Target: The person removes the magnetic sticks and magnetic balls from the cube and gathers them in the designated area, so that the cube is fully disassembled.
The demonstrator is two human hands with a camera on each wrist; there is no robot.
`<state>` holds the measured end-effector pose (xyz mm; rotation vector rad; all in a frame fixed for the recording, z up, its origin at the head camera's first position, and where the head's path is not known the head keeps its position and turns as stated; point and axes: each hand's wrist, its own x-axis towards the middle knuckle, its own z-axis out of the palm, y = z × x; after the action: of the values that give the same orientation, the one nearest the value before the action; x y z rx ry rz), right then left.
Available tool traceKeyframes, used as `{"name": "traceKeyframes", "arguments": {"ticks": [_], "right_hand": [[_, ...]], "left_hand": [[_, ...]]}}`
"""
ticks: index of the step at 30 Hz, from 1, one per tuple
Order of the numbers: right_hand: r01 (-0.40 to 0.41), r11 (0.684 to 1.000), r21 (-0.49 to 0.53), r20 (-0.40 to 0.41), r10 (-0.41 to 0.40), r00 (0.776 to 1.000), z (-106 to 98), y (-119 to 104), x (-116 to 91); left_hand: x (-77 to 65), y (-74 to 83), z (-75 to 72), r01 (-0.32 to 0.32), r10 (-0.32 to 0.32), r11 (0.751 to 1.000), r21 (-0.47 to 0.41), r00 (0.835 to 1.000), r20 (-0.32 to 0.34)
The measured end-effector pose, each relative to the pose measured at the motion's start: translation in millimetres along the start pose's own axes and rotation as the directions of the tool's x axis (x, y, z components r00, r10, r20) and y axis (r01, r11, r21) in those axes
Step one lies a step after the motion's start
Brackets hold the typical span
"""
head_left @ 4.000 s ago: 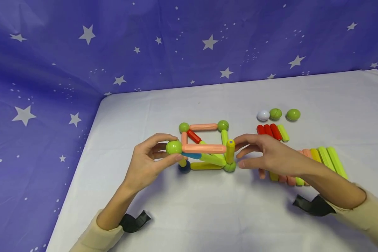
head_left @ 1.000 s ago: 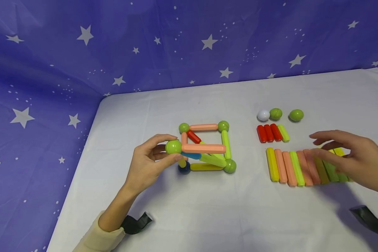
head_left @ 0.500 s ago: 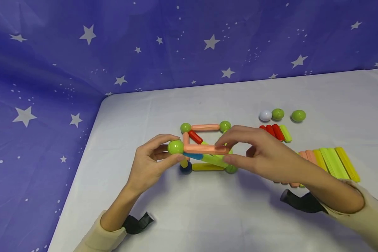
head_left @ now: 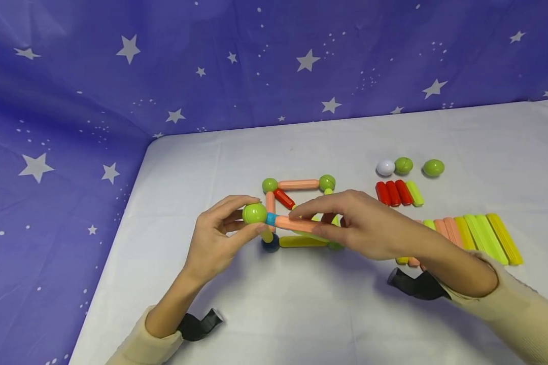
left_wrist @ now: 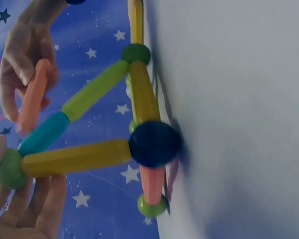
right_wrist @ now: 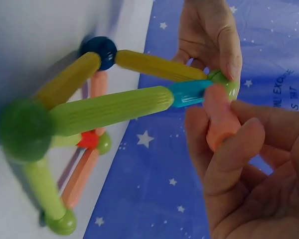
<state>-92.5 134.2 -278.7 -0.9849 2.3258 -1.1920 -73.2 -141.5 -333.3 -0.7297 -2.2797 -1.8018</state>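
Observation:
My left hand (head_left: pixel 214 238) pinches a raised green ball (head_left: pixel 254 213) between fingers and thumb. Below that ball a slanted yellow rod (left_wrist: pixel 77 157) runs to the dark blue ball (left_wrist: pixel 155 143) on the table. A short blue rod (left_wrist: pixel 46 132) with a lime rod (left_wrist: pixel 94 92) slopes from the raised ball to the front-right green ball. My right hand (head_left: pixel 370 223) pinches an orange ribbed rod (left_wrist: pixel 35 92), its far end close beside the blue rod and just off the raised ball in the left wrist view. On the table the base is a four-sided frame of rods and balls.
To the right lies a row of long yellow, orange and lime rods (head_left: pixel 484 238), partly behind my right arm. Behind it are short red rods (head_left: pixel 392 193) and a lime one, then a white ball (head_left: pixel 385 167) and two green balls (head_left: pixel 434 168). A starry purple cloth (head_left: pixel 274 61) backs the table.
The upright yellow rod left the front-right ball, and a yellow rod now ends the row. My right hand came back, gripped the orange rod, and shifted it from the raised ball. The left hand stayed.

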Motion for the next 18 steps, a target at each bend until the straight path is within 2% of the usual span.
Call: {"name": "traceKeyframes", "arguments": {"ticks": [3, 7, 11, 13, 15, 18], "right_hand": [[-0.03, 1.0, -0.003, -0.036, 0.03, 0.999, -2, 5, -10], [-0.081, 0.995, 0.059, -0.07, 0.085, 0.994, -10, 16, -31], [-0.186, 0.973, 0.136, -0.038, 0.193, 0.98, -21, 29, -58], [-0.205, 0.966, 0.156, -0.036, 0.213, 0.976, -26, 38, -72], [-0.226, 0.963, 0.148, -0.052, 0.236, 0.97, -30, 48, -88], [-0.241, 0.97, 0.046, -0.146, 0.245, 0.959, -37, 69, -114]], "left_hand": [[-0.7, 2.6, 0.3, -0.019, 0.019, 1.0, 0.014, 1.0, 0.009], [-1.3, 5.3, 3.2, -0.031, 0.031, 0.999, 0.01, 0.999, 0.036], [0.2, 4.2, 5.3, -0.015, 0.015, 1.0, 0.0, 1.0, 0.026], [0.8, 3.1, 5.6, -0.008, 0.008, 1.0, -0.006, 1.0, 0.02], [1.0, 2.5, 5.6, -0.002, 0.002, 1.0, -0.01, 1.0, 0.017], [0.4, 2.0, 5.9, 0.004, -0.004, 1.0, -0.007, 1.0, 0.012]]}}
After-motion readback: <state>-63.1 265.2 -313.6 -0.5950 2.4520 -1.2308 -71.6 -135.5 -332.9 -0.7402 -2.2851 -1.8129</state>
